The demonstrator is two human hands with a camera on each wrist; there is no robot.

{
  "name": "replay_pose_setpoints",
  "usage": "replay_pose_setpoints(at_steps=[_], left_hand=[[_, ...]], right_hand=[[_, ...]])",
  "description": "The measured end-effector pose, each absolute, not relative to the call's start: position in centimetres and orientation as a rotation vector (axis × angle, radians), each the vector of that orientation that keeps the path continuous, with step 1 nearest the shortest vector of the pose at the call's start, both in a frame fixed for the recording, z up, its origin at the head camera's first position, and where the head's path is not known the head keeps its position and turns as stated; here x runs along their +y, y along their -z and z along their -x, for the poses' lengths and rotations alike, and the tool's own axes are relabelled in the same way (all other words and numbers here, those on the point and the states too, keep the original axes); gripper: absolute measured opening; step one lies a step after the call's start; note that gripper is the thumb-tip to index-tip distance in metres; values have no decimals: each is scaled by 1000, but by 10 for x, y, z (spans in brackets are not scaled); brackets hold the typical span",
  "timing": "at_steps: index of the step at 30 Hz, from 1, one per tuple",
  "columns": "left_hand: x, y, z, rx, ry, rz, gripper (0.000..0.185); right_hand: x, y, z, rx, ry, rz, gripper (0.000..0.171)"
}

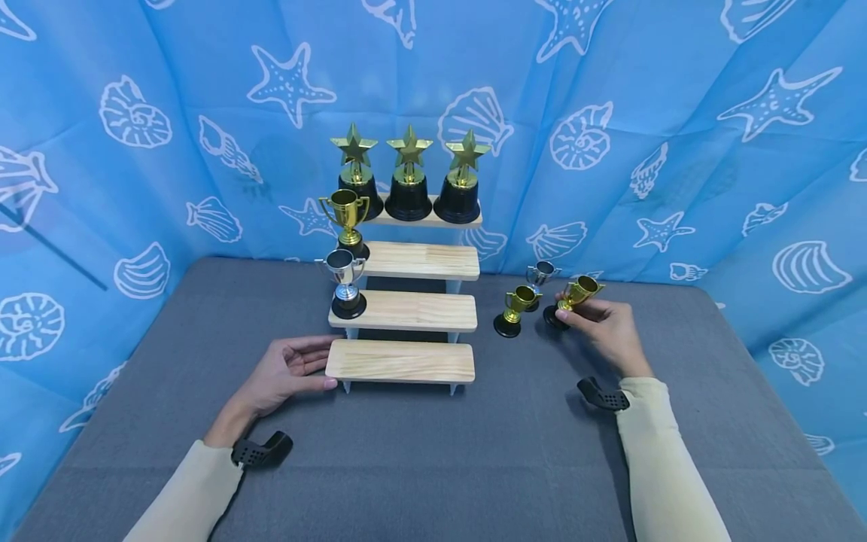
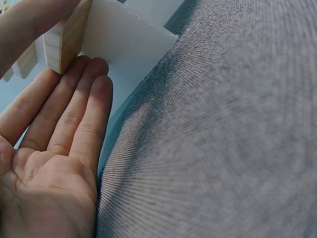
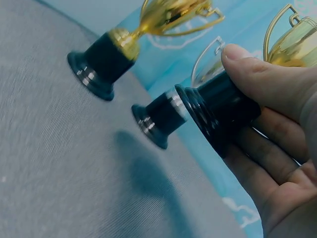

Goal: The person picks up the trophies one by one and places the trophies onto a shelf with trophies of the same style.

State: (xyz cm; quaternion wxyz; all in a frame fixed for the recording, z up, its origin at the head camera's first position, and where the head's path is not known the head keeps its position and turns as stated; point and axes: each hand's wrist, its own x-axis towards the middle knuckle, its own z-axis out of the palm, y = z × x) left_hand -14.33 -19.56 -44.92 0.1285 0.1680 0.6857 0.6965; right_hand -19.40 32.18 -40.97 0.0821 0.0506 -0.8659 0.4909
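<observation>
Gripping a tilted gold cup trophy (image 1: 582, 289) round its black base (image 3: 214, 108), we hold it with our right hand (image 1: 609, 331) just above the table (image 1: 528, 452), to the right of the stepped stand (image 1: 420, 310). Between it and the stand are a second gold cup (image 1: 520, 299) and, behind that, a silver cup (image 1: 540, 275), both upright. Our left hand (image 1: 279, 378) is at the stand's left end, fingers straight and grasping nothing, its fingertips against the bottom step (image 1: 400, 361).

On the stand's top step we see three star trophies (image 1: 409, 156); at the left ends of the two steps below are another gold cup (image 1: 346, 212) and, lower, another silver cup (image 1: 345, 272).

We judge the step in hand to be picking up a cup for the stand. Our next move probably calls for bringing it left past its neighbours without knocking them, turning it upright, and setting its base flat beside the matching gold cup.
</observation>
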Motion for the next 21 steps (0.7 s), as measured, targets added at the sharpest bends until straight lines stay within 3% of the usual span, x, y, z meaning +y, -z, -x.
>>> replay_pose_setpoints(at_steps=[21], left_hand=[[-196, 450, 144, 1991, -2033, -504, 71]], right_hand=[[301, 364, 178, -2529, -1528, -240, 36]])
